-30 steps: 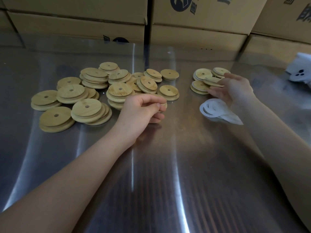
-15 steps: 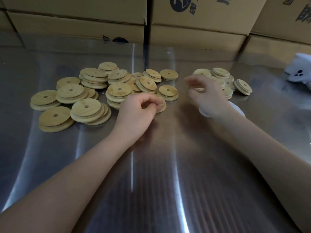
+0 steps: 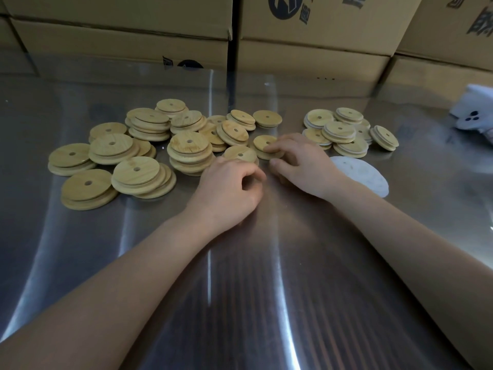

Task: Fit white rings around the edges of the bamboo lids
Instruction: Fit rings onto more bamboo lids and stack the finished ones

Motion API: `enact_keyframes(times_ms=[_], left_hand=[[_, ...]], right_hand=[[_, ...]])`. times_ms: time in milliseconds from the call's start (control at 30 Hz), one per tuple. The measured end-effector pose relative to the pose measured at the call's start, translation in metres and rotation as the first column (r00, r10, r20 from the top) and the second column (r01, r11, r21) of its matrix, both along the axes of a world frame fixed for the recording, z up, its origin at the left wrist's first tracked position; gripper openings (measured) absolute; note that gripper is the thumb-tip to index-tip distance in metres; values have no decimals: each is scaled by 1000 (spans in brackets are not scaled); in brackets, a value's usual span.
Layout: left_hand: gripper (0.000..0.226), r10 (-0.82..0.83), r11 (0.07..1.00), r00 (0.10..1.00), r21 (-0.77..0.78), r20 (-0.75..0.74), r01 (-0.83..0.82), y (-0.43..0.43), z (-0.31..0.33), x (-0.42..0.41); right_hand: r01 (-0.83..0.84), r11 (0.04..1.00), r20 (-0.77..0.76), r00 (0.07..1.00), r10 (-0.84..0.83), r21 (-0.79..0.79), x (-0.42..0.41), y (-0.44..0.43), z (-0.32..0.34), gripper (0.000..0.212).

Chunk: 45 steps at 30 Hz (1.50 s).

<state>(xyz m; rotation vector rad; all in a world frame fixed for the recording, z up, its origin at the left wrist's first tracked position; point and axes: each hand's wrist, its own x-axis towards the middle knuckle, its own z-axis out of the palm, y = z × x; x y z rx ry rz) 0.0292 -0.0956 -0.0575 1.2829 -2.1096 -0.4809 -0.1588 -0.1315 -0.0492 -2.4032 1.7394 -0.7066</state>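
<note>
I read no full word anywhere. The boxes (image 3: pixel 120 41) along the far side carry black print: a round logo (image 3: pixel 285 6) cut by the top edge, with characters beside it and more at the far right, all cropped too much to make out. A second mark low on a left box is half hidden behind the tabletop (image 3: pixel 266 263).

The bare lids (image 3: pixel 138 169) lie in loose heaps on the left and middle of the steel, each with a small centre hole. The ringed lids (image 3: pixel 338 132) sit in a smaller heap far right, pale bands at their edges. The rings (image 3: pixel 365 177) form a flat white stack near that heap, partly covered by my right wrist.

My left hand (image 3: pixel 229 190) is curled, thumb against fingers, just near of one lid; I cannot tell whether it holds anything. My right hand (image 3: pixel 301 164) is stretched out, fingertips (image 3: pixel 269 149) resting on top of a middle lid (image 3: pixel 262 141), thumb just beside its near rim.

A white thing (image 3: pixel 474 110) with three dark holes is cut off at the right edge.
</note>
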Motion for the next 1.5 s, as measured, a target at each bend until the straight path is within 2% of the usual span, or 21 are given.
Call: enact_keyframes(times_ms=[200, 400, 533, 600, 833, 967, 1033, 1133, 1233, 1333, 1500], left_hand=[[21, 55, 998, 998, -18, 22, -55, -2, -1, 0], [21, 73, 997, 997, -27, 15, -73, -3, -2, 0], [21, 70, 997, 996, -26, -57, -71, -3, -1, 2], [23, 71, 997, 993, -23, -95, -74, -4, 0, 2], [27, 78, 997, 983, 6, -168, -78, -4, 1, 3], [23, 82, 997, 967, 27, -242, -77, -2, 3, 2], [24, 101, 994, 939, 68, -327, -83, -2, 4, 2], [27, 165, 976, 844, 209, -510, -64, -2, 5, 2], [26, 188, 954, 758, 301, -624, 12, -2, 7, 2], [25, 149, 941, 713, 321, -685, 112, 0, 8, 2], [11, 154, 922, 635, 342, -757, 183, 2, 9, 2]], right_hand=[[31, 997, 22, 999, -29, -71, -3, 2, 7, 10], [26, 992, 57, 998, -19, -123, -4, 6, 9, 20], [10, 999, 61, 998, -8, -31, -2, 4, 1, 49], [33, 999, 57, 998, -32, -17, -2, 2, -1, 57], [80, 995, 188, 978, -91, 61, -3, 0, 0, 65], [72, 997, 315, 946, -73, 15, 0, 6, 4, 64], [39, 998, 378, 925, -21, -40, 3, 10, 7, 65], [-22, 992, 419, 905, 72, -125, 9, 18, 11, 64], [-77, 969, 359, 920, 160, -235, 14, 25, 15, 64], [-116, 935, 294, 930, 221, -336, 22, 30, 15, 61], [-203, 915, 220, 931, 290, -350, 20, 32, 16, 61]])
